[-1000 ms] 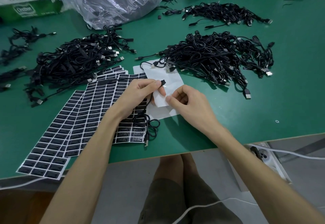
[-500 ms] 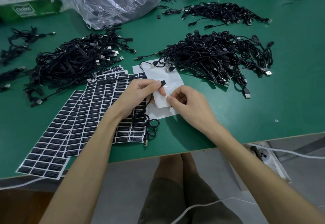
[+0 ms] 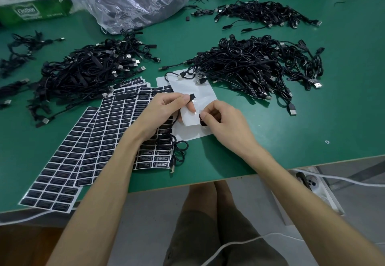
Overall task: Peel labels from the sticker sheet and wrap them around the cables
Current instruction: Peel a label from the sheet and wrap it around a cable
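Fingers (image 3: 208, 117) of the right hand (image 3: 227, 124) are pressed together on a black label (image 3: 202, 122) at the near edge of the white backing sheet (image 3: 200, 90). The left hand (image 3: 162, 109) clamps thumb and forefinger on the end of a cable (image 3: 192, 96) over that sheet, and the cord coils nearer the person. Sticker sheets (image 3: 93, 140) lie left of the backing sheet. Cable piles (image 3: 260, 65) lie beyond it on the green worktop (image 3: 312, 130).

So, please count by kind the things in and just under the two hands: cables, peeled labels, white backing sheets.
Cable: 1, pinched by the left hand.
Peeled black label: 1, pinched by the right hand.
White backing sheet: 2, overlapping, under the hands.
Total: 4.
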`<control>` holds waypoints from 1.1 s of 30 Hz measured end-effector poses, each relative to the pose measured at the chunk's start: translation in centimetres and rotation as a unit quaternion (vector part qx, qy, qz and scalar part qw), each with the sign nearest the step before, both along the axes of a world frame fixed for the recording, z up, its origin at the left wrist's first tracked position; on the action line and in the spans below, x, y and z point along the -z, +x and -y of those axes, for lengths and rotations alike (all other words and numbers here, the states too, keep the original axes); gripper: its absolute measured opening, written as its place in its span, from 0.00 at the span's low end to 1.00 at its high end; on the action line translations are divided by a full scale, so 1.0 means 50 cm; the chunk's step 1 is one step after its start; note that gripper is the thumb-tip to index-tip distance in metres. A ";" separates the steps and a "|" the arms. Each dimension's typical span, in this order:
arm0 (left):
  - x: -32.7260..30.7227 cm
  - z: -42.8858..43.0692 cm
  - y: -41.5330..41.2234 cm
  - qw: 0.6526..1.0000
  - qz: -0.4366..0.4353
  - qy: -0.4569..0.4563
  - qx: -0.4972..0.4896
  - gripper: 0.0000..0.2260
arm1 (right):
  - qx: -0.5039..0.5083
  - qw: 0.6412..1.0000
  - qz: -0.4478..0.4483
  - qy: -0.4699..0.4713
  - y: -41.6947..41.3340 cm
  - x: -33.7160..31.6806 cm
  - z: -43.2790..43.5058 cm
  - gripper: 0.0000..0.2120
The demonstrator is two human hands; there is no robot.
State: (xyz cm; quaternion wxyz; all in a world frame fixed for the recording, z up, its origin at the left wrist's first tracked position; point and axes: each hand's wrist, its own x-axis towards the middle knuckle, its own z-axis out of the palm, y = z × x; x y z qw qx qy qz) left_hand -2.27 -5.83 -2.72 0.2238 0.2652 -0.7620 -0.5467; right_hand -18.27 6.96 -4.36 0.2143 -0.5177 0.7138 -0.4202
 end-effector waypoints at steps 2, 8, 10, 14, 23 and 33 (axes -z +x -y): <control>0.000 0.000 0.000 1.000 -0.001 0.000 0.001 0.16 | 0.003 1.000 0.004 -0.002 0.001 0.001 0.001 0.07; 0.001 0.003 0.001 1.000 -0.007 0.002 0.002 0.16 | -0.004 1.000 0.016 -0.009 0.004 0.002 -0.004 0.09; 0.001 0.003 0.002 1.000 -0.007 0.003 0.005 0.16 | -0.003 1.000 0.013 -0.008 0.003 0.002 -0.003 0.08; 0.004 0.004 0.001 1.000 -0.005 -0.003 0.004 0.16 | -0.001 1.000 0.007 -0.008 0.003 0.000 -0.003 0.07; 0.004 0.004 0.001 1.000 0.000 -0.004 -0.007 0.16 | -0.004 1.000 -0.004 -0.007 0.002 0.001 -0.002 0.05; 0.004 0.005 0.001 1.000 -0.003 -0.004 -0.011 0.16 | 0.005 1.000 -0.005 -0.012 0.006 -0.001 -0.005 0.05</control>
